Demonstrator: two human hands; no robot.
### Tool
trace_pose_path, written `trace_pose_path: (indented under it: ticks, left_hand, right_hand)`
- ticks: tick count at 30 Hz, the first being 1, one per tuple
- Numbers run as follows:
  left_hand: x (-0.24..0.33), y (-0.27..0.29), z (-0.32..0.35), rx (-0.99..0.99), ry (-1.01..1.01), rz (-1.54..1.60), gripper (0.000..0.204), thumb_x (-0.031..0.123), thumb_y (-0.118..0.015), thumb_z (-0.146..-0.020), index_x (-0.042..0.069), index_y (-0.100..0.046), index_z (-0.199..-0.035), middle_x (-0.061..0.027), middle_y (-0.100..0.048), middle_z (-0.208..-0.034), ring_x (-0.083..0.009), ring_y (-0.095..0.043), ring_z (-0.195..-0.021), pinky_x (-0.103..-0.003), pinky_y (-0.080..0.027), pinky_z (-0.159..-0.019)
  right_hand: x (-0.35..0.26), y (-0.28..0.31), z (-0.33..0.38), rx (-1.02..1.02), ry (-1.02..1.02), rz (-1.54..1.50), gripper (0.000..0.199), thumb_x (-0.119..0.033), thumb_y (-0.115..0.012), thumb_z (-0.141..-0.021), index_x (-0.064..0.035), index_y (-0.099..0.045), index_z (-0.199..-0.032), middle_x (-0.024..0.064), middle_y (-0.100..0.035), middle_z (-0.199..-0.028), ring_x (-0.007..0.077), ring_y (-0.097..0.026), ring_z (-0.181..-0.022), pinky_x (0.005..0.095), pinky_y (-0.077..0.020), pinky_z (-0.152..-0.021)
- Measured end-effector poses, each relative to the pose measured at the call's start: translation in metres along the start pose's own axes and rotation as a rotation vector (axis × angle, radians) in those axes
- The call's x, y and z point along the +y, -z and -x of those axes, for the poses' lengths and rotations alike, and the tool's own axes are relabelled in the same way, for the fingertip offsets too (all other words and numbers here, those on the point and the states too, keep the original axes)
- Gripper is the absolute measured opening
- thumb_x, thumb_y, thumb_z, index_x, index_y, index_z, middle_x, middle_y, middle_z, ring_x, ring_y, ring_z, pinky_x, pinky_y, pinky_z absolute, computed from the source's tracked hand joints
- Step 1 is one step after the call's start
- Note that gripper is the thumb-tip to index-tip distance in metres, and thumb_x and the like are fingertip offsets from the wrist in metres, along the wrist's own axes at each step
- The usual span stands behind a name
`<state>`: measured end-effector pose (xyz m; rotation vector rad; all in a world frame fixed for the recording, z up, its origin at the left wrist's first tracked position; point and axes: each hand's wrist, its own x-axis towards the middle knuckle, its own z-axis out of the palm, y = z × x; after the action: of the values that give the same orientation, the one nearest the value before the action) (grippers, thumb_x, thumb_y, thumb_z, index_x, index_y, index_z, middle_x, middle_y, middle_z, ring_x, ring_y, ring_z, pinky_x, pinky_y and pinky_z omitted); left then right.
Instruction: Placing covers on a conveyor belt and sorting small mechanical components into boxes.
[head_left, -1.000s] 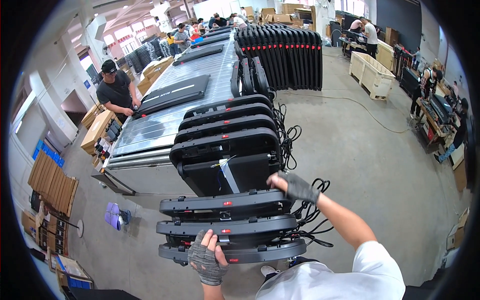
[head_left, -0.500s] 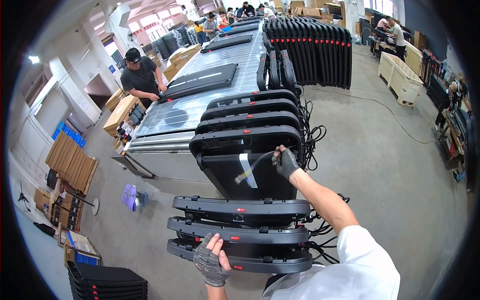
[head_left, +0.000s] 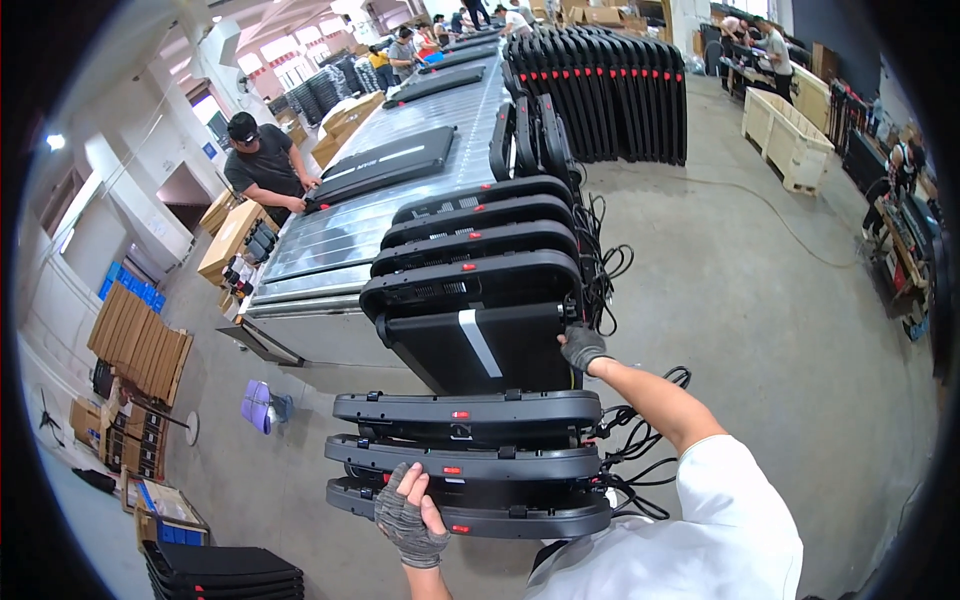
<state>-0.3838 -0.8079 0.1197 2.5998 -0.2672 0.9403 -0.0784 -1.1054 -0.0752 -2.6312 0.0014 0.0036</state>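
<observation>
Three flat black machines with red buttons stand on edge in a row before me: the farthest (head_left: 470,408), the middle one (head_left: 465,458) and the nearest (head_left: 500,520). My gloved left hand (head_left: 405,515) grips the top edge of the nearest one. Behind them lean several more black machines; the front one (head_left: 440,350) shows its underside with a white strip (head_left: 478,342). My gloved right hand (head_left: 582,348) holds that machine's right edge. Black cables (head_left: 640,450) hang at the right of the row.
A long roller conveyor (head_left: 400,200) runs away behind the machines, and a person in a black shirt (head_left: 262,160) works at its left. Upright black machines (head_left: 610,90) line the back, a wooden crate (head_left: 790,130) stands right, and cardboard stacks (head_left: 140,340) left.
My right hand has left the white strip at the middle of the leaning machine and shifted to its right edge. My left hand stays on the nearest machine.
</observation>
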Motion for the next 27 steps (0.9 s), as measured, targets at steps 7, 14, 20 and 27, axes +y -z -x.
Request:
trace_pose_path:
  ticks: [7,14,20,27]
  left_hand:
    - [-0.001,-0.005,-0.006,0.069,-0.024,0.033,0.025,0.009,-0.052,-0.082,0.003,-0.067,-0.101,-0.0131,-0.068,-0.113,-0.0356,-0.063,-0.105,-0.045,-0.048,-0.09]
    - [0.003,-0.003,-0.016,0.05,-0.025,0.056,0.023,0.008,-0.049,-0.086,0.001,-0.067,-0.099,-0.0144,-0.069,-0.11,-0.0348,-0.063,-0.106,-0.043,-0.047,-0.093]
    - [0.004,-0.005,-0.02,0.05,-0.03,0.056,0.024,0.008,-0.049,-0.088,0.002,-0.068,-0.101,-0.0142,-0.068,-0.113,-0.0344,-0.063,-0.107,-0.042,-0.047,-0.093]
    - [0.002,-0.006,-0.018,0.059,-0.035,0.003,0.027,0.013,-0.051,-0.086,0.002,-0.069,-0.103,-0.0136,-0.068,-0.112,-0.0356,-0.063,-0.106,-0.044,-0.048,-0.091]
  right_hand:
    - [-0.014,0.032,-0.021,-0.137,0.262,0.404,0.027,-0.034,-0.063,-0.083,-0.0109,-0.072,-0.092,0.0172,-0.07,-0.085,0.0348,-0.069,-0.082,0.0462,-0.0546,-0.069]
    - [-0.106,0.163,-0.033,0.42,0.575,-0.078,0.037,-0.036,-0.053,-0.093,-0.0049,-0.065,-0.109,0.0175,-0.064,-0.108,0.0341,-0.061,-0.104,0.0423,-0.0466,-0.092]
    - [-0.094,0.141,-0.021,0.186,0.504,-0.162,0.044,-0.04,-0.043,-0.097,-0.0045,-0.063,-0.115,0.0187,-0.062,-0.109,0.0363,-0.059,-0.104,0.0459,-0.0445,-0.093]
    - [-0.101,0.153,0.093,0.154,0.598,-0.269,0.041,-0.031,-0.048,-0.095,-0.0013,-0.056,-0.122,0.0206,-0.059,-0.111,0.0368,-0.056,-0.107,0.0449,-0.0426,-0.094]
